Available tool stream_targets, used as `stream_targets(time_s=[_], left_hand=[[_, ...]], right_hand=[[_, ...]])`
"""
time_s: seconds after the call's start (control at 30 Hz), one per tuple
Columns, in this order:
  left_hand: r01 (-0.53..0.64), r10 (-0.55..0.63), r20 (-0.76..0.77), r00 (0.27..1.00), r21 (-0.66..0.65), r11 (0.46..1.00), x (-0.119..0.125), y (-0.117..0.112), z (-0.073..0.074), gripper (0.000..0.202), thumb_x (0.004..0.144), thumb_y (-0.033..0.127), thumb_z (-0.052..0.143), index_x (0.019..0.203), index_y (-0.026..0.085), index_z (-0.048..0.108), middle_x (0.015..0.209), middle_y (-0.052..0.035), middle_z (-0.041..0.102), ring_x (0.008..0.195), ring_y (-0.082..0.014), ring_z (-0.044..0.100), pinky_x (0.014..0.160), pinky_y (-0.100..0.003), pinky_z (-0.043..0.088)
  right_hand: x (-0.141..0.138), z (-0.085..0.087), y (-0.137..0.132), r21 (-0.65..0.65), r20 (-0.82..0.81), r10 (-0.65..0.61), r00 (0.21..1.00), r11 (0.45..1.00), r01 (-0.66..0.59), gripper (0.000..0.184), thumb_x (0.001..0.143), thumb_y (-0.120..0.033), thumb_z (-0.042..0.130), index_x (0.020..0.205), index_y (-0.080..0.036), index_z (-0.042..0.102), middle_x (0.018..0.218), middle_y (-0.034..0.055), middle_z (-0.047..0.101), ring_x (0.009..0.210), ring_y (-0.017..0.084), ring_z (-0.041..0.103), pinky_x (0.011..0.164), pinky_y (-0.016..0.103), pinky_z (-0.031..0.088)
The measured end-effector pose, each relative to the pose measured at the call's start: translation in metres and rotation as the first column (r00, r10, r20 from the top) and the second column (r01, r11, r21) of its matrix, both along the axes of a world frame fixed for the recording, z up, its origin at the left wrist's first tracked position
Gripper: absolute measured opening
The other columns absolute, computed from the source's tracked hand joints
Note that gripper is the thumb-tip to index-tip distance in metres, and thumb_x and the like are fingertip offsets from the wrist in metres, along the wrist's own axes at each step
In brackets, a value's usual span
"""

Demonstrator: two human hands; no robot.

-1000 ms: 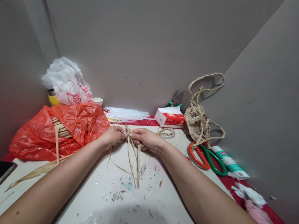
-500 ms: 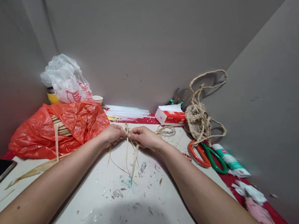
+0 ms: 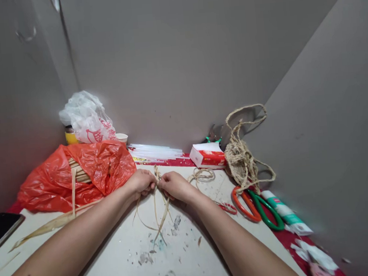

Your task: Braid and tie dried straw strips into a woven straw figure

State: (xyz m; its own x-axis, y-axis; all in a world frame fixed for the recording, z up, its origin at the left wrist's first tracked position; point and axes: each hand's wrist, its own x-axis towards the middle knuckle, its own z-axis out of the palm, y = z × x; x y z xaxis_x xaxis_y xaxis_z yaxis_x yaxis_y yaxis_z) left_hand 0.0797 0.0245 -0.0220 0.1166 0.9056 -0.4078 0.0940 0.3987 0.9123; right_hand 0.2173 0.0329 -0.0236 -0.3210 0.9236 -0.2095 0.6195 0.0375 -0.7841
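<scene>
Dried-leaf work at the far middle of the table: my left hand and my right hand are both clenched, fingertips almost meeting. Each pinches the dried leaf strips where they gather into a twisted knot just beyond my knuckles. The loose tails drop from the pinch and trail toward me over the paint-flecked white table, crossing one another.

As I judge it, this twist goes best with the pinch close under the knot. One hand should anchor while the other turns. Even tension lets the brittle strips bend rather than split, and fanning the tails apart stops them tangling.

Counted:
- Two hands.
- At least three tails; the crossing hides any more.
- One long dried leaf lying to my left.
- One red plastic bag, with a bundle of sticks at its mouth, too many to count.
- One white bag draped over one yellow jar.
- One paper cup.
- One phone at the left edge.
- A sheaf of clear rods along the wall, number unclear.
- One red-and-white box.
- One big tangle of twine and one small coil just beside my right hand.
- One pair of scissors with an orange loop and a green loop.
- One green-and-white tube touching the scissors.
</scene>
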Motion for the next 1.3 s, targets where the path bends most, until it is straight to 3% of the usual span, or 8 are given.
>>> stream_targets(time_s=[0.27,0.47,0.7,0.87,0.97,1.07,1.17,1.3], left_hand=[[-0.010,0.008,0.031,0.999,0.075,0.997,-0.003,-0.003,0.001,0.010,0.068,0.014,0.051,0.062,0.017,0.044,0.039,0.0069,0.045,0.026,-0.0024,0.022,0.033,-0.017,0.012],[-0.010,0.010,0.006,1.000,0.162,0.987,-0.003,-0.005,-0.002,0.011,0.070,0.009,0.048,0.066,0.018,0.043,0.040,0.0043,0.052,0.026,-0.0054,0.035,0.031,-0.015,0.021],[0.016,0.001,-0.075,0.997,0.217,0.976,0.000,-0.006,-0.006,0.010,0.075,0.010,0.044,0.071,0.019,0.042,0.041,0.0047,0.053,0.029,-0.0080,0.043,0.032,-0.015,0.030],[0.065,-0.009,-0.167,0.986,0.331,0.941,0.001,-0.007,-0.005,0.008,0.079,0.015,0.040,0.073,0.019,0.043,0.044,0.0044,0.053,0.032,-0.0094,0.045,0.036,-0.018,0.033],[0.098,0.103,-0.373,0.922,0.482,0.871,0.001,-0.011,-0.004,0.010,0.079,0.017,0.042,0.071,0.018,0.047,0.051,0.0023,0.054,0.042,-0.0106,0.050,0.044,-0.020,0.035],[0.182,0.265,-0.573,0.776,0.605,0.775,0.002,-0.016,0.000,0.012,0.078,0.017,0.044,0.068,0.018,0.051,0.061,-0.0015,0.058,0.057,-0.0128,0.053,0.055,-0.022,0.036],[0.264,0.265,-0.666,0.697,0.581,0.770,0.005,-0.020,0.004,0.014,0.079,0.016,0.042,0.072,0.018,0.054,0.065,-0.0033,0.060,0.061,-0.0142,0.053,0.058,-0.023,0.035],[0.326,0.224,-0.726,0.651,0.533,0.780,0.008,-0.020,0.007,0.016,0.080,0.016,0.041,0.078,0.017,0.057,0.068,-0.0054,0.061,0.062,-0.0156,0.054,0.059,-0.024,0.035]], right_hand=[[-0.006,-0.007,0.003,-0.347,-0.399,-0.144,0.906,0.938,-0.004,0.010,0.068,-0.017,0.051,0.061,-0.014,0.056,0.040,-0.0068,0.044,0.028,0.004,0.035,0.028,0.016,0.013],[-0.007,-0.009,0.001,-0.403,-0.535,-0.133,0.834,0.908,-0.114,0.010,0.064,-0.014,0.052,0.059,-0.010,0.059,0.045,-0.0016,0.052,0.033,0.004,0.044,0.027,0.014,0.016],[-0.004,-0.009,0.003,-0.391,-0.557,-0.097,0.825,0.907,-0.158,0.014,0.067,-0.015,0.053,0.056,-0.009,0.058,0.043,-0.0007,0.051,0.032,0.004,0.042,0.027,0.014,0.017],[0.001,-0.009,0.005,-0.484,-0.671,-0.194,0.716,0.846,-0.224,0.014,0.070,-0.017,0.057,0.059,-0.010,0.053,0.051,-0.0007,0.052,0.035,0.002,0.039,0.029,0.011,0.017],[0.002,-0.009,0.005,-0.553,-0.700,-0.292,0.652,0.799,-0.236,0.010,0.070,-0.016,0.058,0.065,-0.011,0.051,0.054,-0.0024,0.050,0.036,0.001,0.039,0.031,0.010,0.016],[0.001,-0.008,0.004,-0.572,-0.710,-0.337,0.618,0.788,-0.228,0.011,0.070,-0.017,0.059,0.067,-0.013,0.050,0.052,-0.0045,0.047,0.035,0.001,0.036,0.031,0.009,0.015],[0.000,-0.008,0.004,-0.569,-0.697,-0.340,0.631,0.797,-0.200,0.015,0.073,-0.018,0.057,0.063,-0.013,0.047,0.049,-0.0050,0.043,0.034,0.001,0.034,0.030,0.010,0.016],[0.000,-0.006,0.003,-0.578,-0.680,-0.367,0.635,0.801,-0.155,0.019,0.076,-0.016,0.053,0.059,-0.014,0.044,0.047,-0.0053,0.041,0.032,0.001,0.030,0.028,0.011,0.015]])
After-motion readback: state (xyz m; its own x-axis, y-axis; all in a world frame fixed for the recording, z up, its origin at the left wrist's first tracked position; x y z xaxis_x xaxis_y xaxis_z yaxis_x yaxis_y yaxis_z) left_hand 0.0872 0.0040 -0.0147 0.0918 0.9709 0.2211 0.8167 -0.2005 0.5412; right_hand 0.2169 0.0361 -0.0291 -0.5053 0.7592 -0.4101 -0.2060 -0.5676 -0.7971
